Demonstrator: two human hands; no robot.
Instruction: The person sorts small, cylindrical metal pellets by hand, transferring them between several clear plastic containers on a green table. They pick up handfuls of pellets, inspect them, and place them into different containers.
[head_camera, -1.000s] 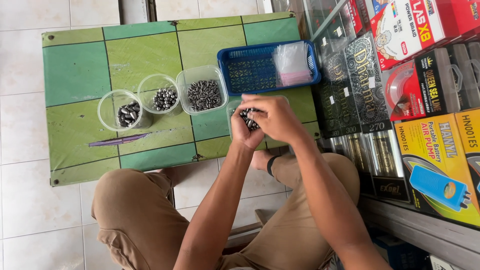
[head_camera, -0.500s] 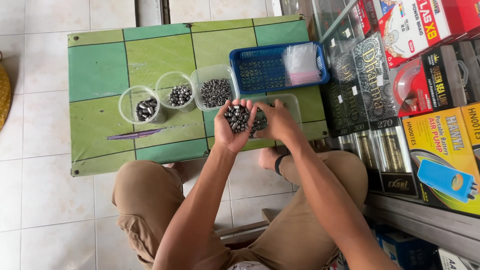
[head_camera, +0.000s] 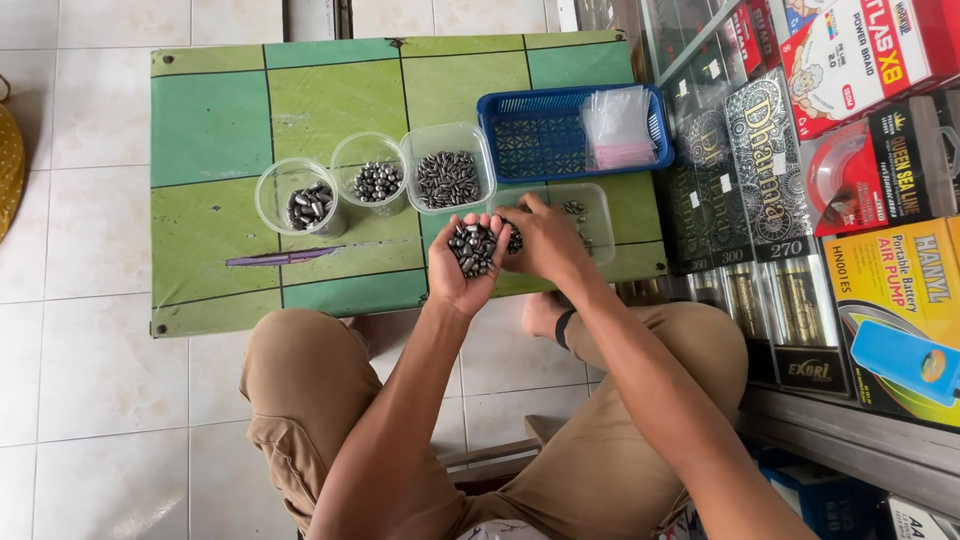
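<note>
Small dark grey oval metal weights lie heaped in a cupped palm.

Two round clear plastic cups on tabletop. Two clear rectangular containers. One blue plastic basket. One stack of small clear bags. Two hands: left hand, right hand. Small dark metal weights: too many to count.

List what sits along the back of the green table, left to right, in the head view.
Round clear cup with a few dark metal pieces → round clear cup with more pieces → square clear tub of grey pellets → blue plastic basket holding small clear bags.
</note>
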